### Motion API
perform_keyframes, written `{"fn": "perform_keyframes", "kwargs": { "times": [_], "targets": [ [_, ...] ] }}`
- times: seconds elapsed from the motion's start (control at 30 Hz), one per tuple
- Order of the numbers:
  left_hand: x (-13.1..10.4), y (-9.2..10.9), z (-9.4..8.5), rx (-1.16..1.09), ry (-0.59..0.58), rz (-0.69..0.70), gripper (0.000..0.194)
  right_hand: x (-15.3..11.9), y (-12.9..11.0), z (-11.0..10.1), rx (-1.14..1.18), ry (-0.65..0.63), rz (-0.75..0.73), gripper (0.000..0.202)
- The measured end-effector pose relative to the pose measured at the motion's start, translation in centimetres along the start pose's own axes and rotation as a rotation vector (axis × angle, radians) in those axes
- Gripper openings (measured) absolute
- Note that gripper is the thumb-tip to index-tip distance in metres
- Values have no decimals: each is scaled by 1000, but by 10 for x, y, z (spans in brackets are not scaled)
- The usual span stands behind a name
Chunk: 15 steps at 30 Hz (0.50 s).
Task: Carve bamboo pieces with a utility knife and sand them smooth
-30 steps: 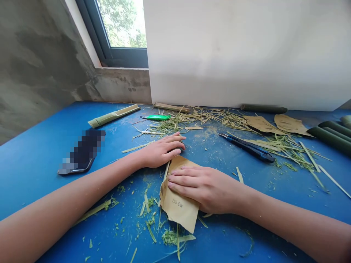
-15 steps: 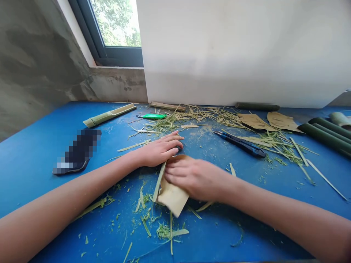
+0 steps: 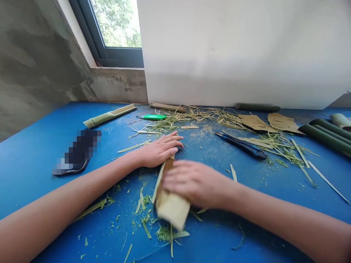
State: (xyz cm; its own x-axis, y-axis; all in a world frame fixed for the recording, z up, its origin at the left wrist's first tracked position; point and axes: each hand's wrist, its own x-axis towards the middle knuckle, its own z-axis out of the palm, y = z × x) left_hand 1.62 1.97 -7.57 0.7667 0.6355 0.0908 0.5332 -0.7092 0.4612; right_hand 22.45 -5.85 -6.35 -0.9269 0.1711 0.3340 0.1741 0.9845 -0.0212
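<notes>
A split bamboo piece lies lengthwise on the blue table in front of me, its pale edge showing. My left hand rests over its far end and holds it down, the thumb against it and the fingers stretched forward. Blurred by motion, my right hand presses a tan sheet of sandpaper against the bamboo's hollow side. The near end of the sheet sticks out under the palm. Part of the bamboo is hidden by both hands and the sheet.
Shavings litter the blue table. A dark phone-like object, partly pixelated, lies left. Behind are a green cutter and a half bamboo. Rightward are a blue-black utility knife, sandpaper sheets and green bamboo pieces.
My right hand has slid toward me along the bamboo with the sandpaper, uncovering more of the bamboo near my left thumb. My left hand has stayed in place.
</notes>
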Motion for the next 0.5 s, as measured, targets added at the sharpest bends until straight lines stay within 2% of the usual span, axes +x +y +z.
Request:
{"fn": "perform_keyframes", "kwargs": {
  "times": [0.5],
  "targets": [
    [-1, -2, 0, 61, -23, -61, 49, -2, -6, 6, 54, 0, 33, 34]
  ]
}}
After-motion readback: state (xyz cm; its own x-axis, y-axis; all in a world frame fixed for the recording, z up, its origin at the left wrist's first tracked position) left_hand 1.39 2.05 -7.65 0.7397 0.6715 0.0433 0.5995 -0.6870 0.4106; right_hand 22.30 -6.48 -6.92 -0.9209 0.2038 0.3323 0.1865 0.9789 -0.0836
